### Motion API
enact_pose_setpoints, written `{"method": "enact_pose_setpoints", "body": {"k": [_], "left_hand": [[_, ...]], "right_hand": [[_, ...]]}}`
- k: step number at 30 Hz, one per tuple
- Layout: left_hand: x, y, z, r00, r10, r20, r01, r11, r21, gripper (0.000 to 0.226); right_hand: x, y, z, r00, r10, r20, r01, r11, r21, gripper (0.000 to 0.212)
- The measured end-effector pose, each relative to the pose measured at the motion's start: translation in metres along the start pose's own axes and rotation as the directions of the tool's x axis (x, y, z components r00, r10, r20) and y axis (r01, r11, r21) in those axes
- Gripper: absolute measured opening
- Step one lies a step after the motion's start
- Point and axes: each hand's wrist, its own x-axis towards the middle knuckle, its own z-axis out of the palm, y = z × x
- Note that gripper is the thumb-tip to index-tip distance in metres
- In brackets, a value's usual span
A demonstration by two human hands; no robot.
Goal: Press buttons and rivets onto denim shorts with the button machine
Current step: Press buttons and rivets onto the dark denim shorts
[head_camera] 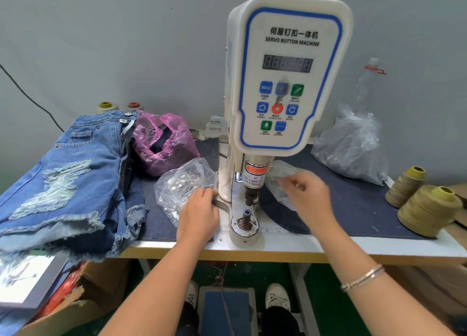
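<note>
The white servo button machine (288,78) stands in the middle of the table, its punch above the lower die (245,220). A pile of ripped denim shorts (73,174) lies at the left. My left hand (199,214) rests with curled fingers at the edge of a clear bag of metal buttons (182,184), left of the machine base. My right hand (305,196), blurred, reaches into a second clear bag (280,176) right of the punch; whether it holds a part cannot be made out.
A pink plastic bag (164,143) sits behind the shorts. A large clear bag (353,148) and a plastic bottle (366,85) stand at the back right, olive thread cones (427,209) at the right edge. A blue foot pedal (226,310) lies below between two feet.
</note>
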Motion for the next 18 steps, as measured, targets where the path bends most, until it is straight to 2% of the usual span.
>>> {"method": "enact_pose_setpoints", "body": {"k": [1, 2, 4, 11, 18], "left_hand": [[0.000, 0.000, 0.000, 1.000, 0.003, 0.000, -0.003, 1.000, -0.001, 0.028], [0.000, 0.000, 0.000, 1.000, 0.005, -0.001, -0.005, 1.000, -0.001, 0.028], [-0.001, 0.000, 0.000, 1.000, 0.010, -0.002, -0.010, 1.000, -0.001, 0.028], [-0.001, 0.000, -0.001, 1.000, 0.011, -0.003, -0.011, 1.000, -0.022, 0.028], [-0.001, 0.000, -0.002, 1.000, 0.010, 0.003, -0.010, 1.000, -0.022, 0.028]], "right_hand": [[-0.013, -0.006, 0.008, 0.975, 0.178, 0.134, -0.201, 0.961, 0.190, 0.014], [-0.025, -0.009, 0.016, 0.921, 0.296, 0.255, -0.363, 0.889, 0.280, 0.012], [-0.041, -0.010, 0.028, 0.844, 0.376, 0.383, -0.507, 0.792, 0.340, 0.015], [-0.050, -0.009, 0.044, 0.751, 0.403, 0.524, -0.658, 0.522, 0.542, 0.022], [-0.044, -0.012, 0.049, 0.705, 0.417, 0.573, -0.709, 0.423, 0.564, 0.022]]}}
